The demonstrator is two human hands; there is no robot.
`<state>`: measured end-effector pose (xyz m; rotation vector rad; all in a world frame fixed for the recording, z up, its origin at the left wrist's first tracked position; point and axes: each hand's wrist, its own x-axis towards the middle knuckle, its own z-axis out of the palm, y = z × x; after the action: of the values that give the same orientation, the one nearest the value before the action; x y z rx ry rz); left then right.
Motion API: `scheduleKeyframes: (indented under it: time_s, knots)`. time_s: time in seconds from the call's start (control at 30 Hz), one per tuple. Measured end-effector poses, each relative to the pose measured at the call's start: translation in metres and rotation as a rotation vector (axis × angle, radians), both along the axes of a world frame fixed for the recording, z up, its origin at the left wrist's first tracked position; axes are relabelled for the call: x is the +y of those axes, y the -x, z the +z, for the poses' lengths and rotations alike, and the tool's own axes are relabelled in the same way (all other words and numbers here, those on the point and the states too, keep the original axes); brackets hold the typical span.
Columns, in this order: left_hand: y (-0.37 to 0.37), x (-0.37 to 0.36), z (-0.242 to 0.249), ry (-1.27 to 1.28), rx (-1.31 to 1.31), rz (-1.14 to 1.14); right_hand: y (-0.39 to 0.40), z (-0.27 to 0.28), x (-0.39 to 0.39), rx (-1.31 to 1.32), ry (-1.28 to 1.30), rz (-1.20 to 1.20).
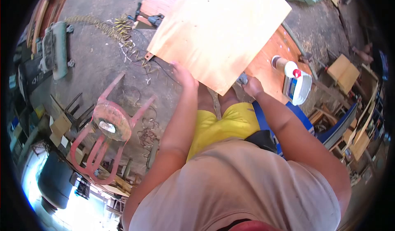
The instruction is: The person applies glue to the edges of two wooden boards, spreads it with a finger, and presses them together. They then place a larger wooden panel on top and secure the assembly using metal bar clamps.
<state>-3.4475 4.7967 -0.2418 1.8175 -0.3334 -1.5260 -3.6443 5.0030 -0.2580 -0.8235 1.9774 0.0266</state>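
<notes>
A pale plywood panel [205,37] lies tilted across the work surface in front of me, its near corner pointing at my legs. My left hand [185,75] grips the panel's left edge; part of its fingers is hidden. Near the panel's lower right edge, my right hand [252,86] is closed around a small grey tool [242,78], whose kind I cannot make out. Beneath the panel shows a reddish-brown wooden board [269,58]. On that board, to the right of my right hand, are a white bottle with a red cap [302,89] and a brown-and-white container [282,64].
A worn red stool or chair frame [113,122] stands at left. A coiled yellow air hose [111,29] runs over the floor towards a dark power tool [155,20]. At far left is a grey tank [60,50]. Wood scraps [345,72] pile up at right.
</notes>
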Motion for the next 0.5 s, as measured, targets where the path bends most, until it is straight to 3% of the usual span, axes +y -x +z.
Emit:
scheduleKeyframes:
  time_s: [0.13, 0.5]
  knots:
    - [-0.021, 0.010, -0.007, 0.172, 0.390, 0.069, -0.004, 0.000, 0.002, 0.012, -0.021, 0.003]
    - [-0.062, 0.031, -0.010, 0.112, 0.318, -0.287, -0.001, -0.006, 0.008, 0.050, -0.042, 0.057]
